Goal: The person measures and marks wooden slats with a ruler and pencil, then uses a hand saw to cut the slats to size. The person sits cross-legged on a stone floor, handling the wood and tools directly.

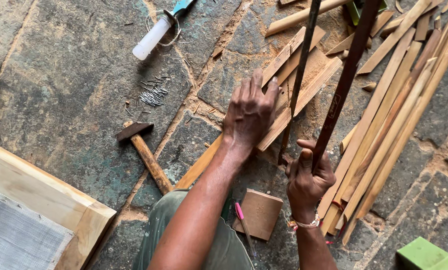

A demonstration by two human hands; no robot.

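Observation:
My left hand (249, 112) lies flat, fingers together, pressing down on a few light wooden slats (304, 75) that lie slanted on the stone floor. My right hand (308, 177) is closed around the lower end of a saw (344, 85). The saw has a thick brown bar and a thin dark blade (298, 85), and it stands steeply up and away from me. The blade meets the slats just right of my left hand's fingers. A longer strip (199, 167) runs out from under my left wrist toward my knee.
A hammer (144, 150) lies to the left, with a heap of small nails (151, 92) and a white bottle (151, 37) beyond it. Many loose slats (394, 115) pile up on the right. Near me are a square wood block (259, 212), a pink pen (241, 215), a mesh-covered wooden frame (44, 200) and a green block (426, 255).

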